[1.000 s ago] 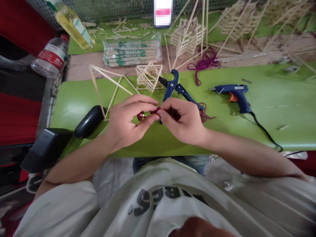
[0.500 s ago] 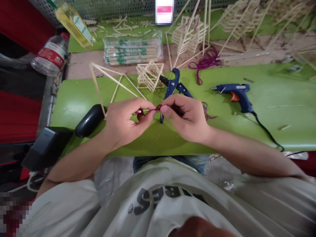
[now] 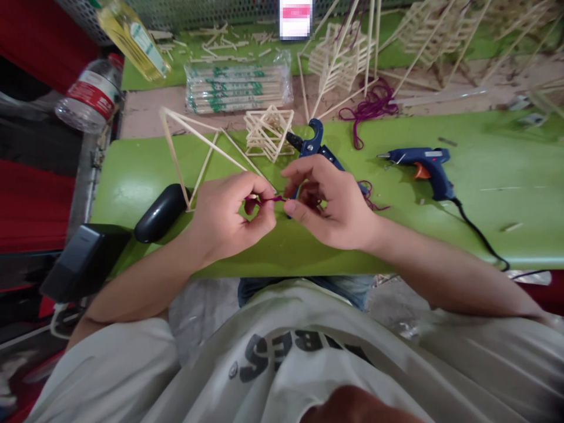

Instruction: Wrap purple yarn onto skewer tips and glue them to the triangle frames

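Note:
A thin purple string [image 3: 277, 198] stretches across the short gap between my two hands. My left hand [image 3: 233, 211] is closed, pinching the string and what looks like the end of a thin wooden stick between thumb and fingers. My right hand [image 3: 332, 202] has its thumb and index finger apart, with the string's end by the thumb tip. Loose purple string [image 3: 372, 202] shows beyond the right hand. Behind that hand lies a blue cutter [image 3: 314, 138], partly hidden. A triangular stick frame [image 3: 205, 134] reaches toward my left hand.
A small stick lattice [image 3: 268, 134] sits beyond my hands. To the right rests a blue glue gun [image 3: 423, 161] with its cord. Left are a black rounded case [image 3: 161, 212] and a dark box [image 3: 86, 261]. Farther back are packaged sticks [image 3: 238, 88], purple string [image 3: 374, 106] and bottles [image 3: 90, 97].
My right thumb and index finger have parted from their pinch on the string loop, with the index finger lifted. My left hand keeps its pinch. The view has shifted slightly.

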`<state>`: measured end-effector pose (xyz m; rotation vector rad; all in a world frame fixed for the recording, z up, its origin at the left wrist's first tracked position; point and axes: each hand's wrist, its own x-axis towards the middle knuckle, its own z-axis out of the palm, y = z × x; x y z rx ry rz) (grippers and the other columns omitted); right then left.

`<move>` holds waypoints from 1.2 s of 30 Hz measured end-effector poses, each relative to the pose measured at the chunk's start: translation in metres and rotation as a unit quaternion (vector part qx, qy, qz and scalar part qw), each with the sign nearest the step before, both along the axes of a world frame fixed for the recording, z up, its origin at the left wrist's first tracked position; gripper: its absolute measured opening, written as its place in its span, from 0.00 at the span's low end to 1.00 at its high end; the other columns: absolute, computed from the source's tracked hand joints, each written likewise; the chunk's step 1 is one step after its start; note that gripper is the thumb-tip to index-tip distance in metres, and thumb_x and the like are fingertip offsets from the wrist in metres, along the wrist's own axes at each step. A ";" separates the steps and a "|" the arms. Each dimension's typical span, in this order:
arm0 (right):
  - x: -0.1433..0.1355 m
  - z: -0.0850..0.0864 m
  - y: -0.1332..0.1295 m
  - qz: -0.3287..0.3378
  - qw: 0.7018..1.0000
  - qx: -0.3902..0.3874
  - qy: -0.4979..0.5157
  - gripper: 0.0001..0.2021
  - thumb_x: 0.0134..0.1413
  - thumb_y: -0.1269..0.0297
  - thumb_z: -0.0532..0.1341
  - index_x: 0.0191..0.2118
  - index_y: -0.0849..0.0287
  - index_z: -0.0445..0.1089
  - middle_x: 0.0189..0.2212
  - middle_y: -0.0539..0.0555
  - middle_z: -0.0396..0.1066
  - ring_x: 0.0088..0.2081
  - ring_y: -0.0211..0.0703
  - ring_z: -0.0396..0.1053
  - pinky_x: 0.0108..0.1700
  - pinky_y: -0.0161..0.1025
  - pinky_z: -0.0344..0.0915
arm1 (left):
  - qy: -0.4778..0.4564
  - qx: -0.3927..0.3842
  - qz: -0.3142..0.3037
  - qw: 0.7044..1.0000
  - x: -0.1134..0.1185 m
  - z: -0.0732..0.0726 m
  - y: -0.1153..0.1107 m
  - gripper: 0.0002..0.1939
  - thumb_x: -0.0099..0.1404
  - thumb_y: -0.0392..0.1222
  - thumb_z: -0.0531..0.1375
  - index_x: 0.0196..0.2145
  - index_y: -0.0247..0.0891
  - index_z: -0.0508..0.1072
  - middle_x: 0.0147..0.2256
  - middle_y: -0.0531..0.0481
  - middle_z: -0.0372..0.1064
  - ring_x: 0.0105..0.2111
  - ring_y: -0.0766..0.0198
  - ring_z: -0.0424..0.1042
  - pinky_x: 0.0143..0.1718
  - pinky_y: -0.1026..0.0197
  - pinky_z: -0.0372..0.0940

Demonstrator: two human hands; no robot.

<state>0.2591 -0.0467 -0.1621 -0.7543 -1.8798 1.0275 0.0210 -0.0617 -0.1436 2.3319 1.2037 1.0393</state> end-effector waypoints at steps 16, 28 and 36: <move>-0.007 0.015 -0.009 -0.048 0.985 -0.128 0.108 0.10 0.67 0.57 0.74 0.38 0.58 0.81 0.29 0.51 0.76 0.28 0.36 0.65 0.28 0.38 0.62 | -0.114 -0.091 -0.081 0.986 -0.001 -0.006 0.000 0.18 0.67 0.35 0.64 0.53 0.45 0.75 0.41 0.48 0.78 0.33 0.62 0.76 0.32 0.57 0.73; -0.014 0.006 -0.009 -0.038 0.971 -0.192 0.139 0.14 0.56 0.56 0.82 0.35 0.60 0.82 0.26 0.49 0.74 0.26 0.33 0.62 0.27 0.36 0.58 | -0.098 -0.026 -0.054 0.993 0.007 0.001 0.000 0.03 0.74 0.39 0.66 0.43 0.41 0.75 0.33 0.53 0.75 0.27 0.71 0.69 0.26 0.63 0.63; -0.013 0.001 -0.006 -0.037 0.975 -0.168 0.142 0.13 0.56 0.58 0.82 0.38 0.60 0.83 0.28 0.49 0.75 0.26 0.32 0.61 0.26 0.35 0.57 | -0.105 0.000 -0.058 0.993 0.007 0.000 0.003 0.03 0.76 0.40 0.65 0.42 0.44 0.74 0.31 0.53 0.75 0.25 0.69 0.66 0.27 0.61 0.62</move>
